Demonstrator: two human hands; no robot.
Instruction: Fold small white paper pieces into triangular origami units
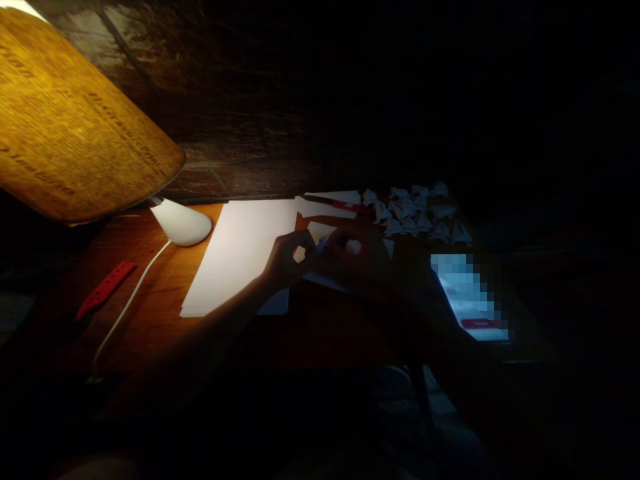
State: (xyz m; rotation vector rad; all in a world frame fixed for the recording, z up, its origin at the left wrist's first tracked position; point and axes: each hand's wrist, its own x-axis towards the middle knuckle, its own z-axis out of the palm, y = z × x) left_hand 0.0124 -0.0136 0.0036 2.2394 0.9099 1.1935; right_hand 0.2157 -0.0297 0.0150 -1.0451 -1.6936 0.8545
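Observation:
My left hand (289, 259) is closed in a pinch, thumb and forefinger making a loop. In deep shadow beside it, my right hand (363, 257) pinches from the other side. Between the fingertips of both is a small folded piece of paper (323, 243); its exact shape is too dark to tell. Beneath the hands lies a loose white sheet (327, 283) on the wooden table (240, 333). A stack of white paper (235, 260) sits to the left of the hands. Several small folded paper pieces (420, 210) are grouped at the back right.
A red-handled knife (347, 207) rests on paper scraps behind the hands. At the right is a lit phone (470, 300). A lamp with a printed shade (90, 127) and white base (185, 223) stands left, near a white cable (130, 303) and a red strip-shaped object (106, 288).

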